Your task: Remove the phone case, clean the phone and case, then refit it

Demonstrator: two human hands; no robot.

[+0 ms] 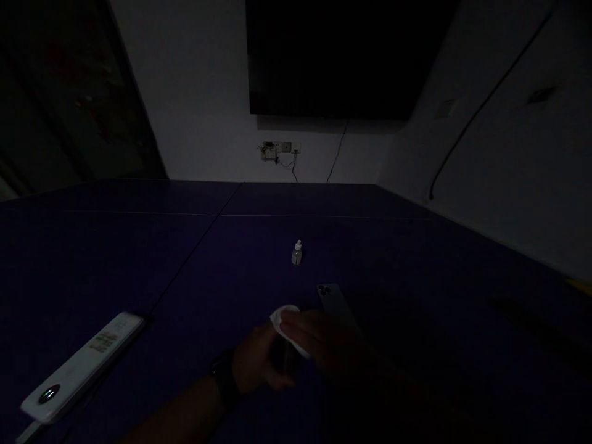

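Observation:
The room is very dark. My left hand (256,364), with a dark watch on its wrist, curls around a small dark object (284,357) that I cannot make out. My right hand (328,345) is pressed against it from the right and holds a white cloth (285,324), which rests on the dark object. A phone (337,303) lies back-up on the blue table (416,277) just beyond my right hand, its camera lenses at the far end. A small clear bottle with a white cap (296,253) stands upright farther back.
A long white remote control (83,367) lies at the near left, by the table seam. A dark screen (342,55) hangs on the far wall above a wall socket (277,149) with cables. White walls close off the back and right.

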